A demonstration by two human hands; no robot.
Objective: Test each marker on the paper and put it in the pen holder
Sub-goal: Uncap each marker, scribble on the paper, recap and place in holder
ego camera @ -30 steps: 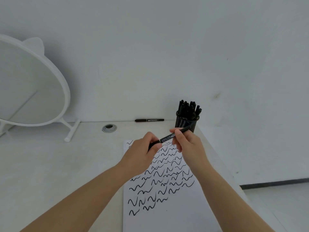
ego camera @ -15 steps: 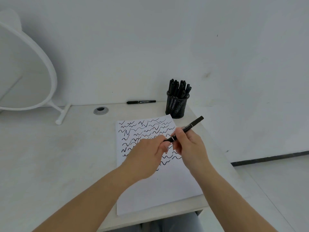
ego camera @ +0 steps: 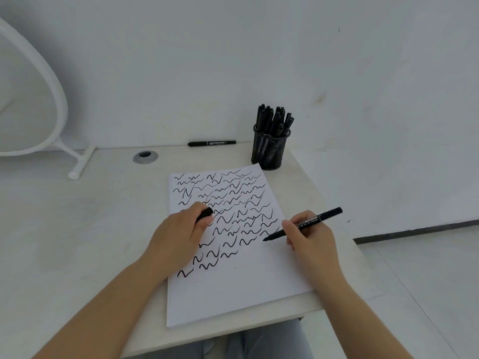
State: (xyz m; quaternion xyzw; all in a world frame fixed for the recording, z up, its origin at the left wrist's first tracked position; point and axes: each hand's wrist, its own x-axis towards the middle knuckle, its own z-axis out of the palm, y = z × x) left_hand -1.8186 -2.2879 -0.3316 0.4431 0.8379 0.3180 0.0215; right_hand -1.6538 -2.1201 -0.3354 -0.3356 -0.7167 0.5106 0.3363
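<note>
My right hand grips an uncapped black marker like a pen, its tip just above the white paper at the right end of a row of squiggles. My left hand rests on the paper and holds the marker's black cap in curled fingers. The sheet is covered with several rows of black wavy test marks. A black mesh pen holder stands beyond the paper's far right corner, packed with several black markers. One more capped black marker lies along the wall at the desk's back edge.
A white round mirror on a stand occupies the back left. A grey cable grommet is set in the white desk. The desk's right edge runs close to my right hand; the front edge is just below the paper.
The cap came off the marker: my left hand pulled away with it and settled on the paper. My right hand turned the marker tip-down over the sheet. The camera tilted downward.
</note>
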